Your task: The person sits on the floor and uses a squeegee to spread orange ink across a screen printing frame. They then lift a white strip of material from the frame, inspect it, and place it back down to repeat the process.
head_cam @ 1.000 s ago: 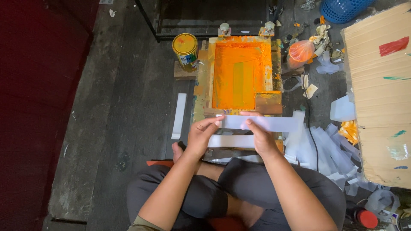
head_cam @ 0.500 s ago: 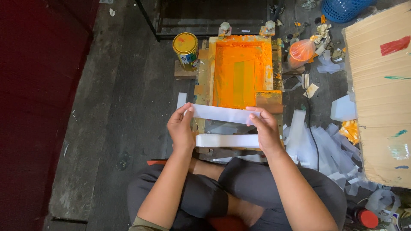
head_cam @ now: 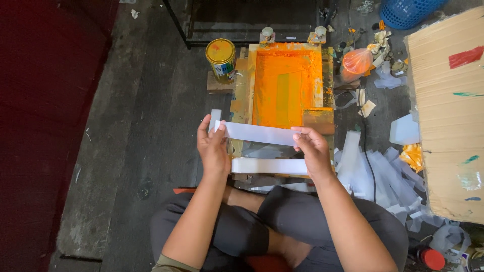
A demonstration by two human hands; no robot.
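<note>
Both of my hands hold one long white plastic strip (head_cam: 259, 133) stretched level between them. My left hand (head_cam: 213, 146) pinches its left end and my right hand (head_cam: 312, 150) pinches its right end. Just below the strip a stack of similar white strips (head_cam: 268, 165) lies across the near edge of a wooden printing frame (head_cam: 240, 90), whose screen (head_cam: 286, 83) is covered in orange ink. I sit cross-legged on the floor right behind the frame.
A yellow-lidded paint can (head_cam: 221, 60) stands left of the frame on a small block. Several loose white strips (head_cam: 375, 171) are heaped on the right. A large cardboard sheet (head_cam: 448, 111) lies far right, with an orange plastic bag (head_cam: 356, 61) and a blue basket (head_cam: 406, 11) behind.
My hands moved apart along the strip, from close together at its middle to its two ends, and lifted it slightly toward the frame. My left hand shifted furthest, leftward.
</note>
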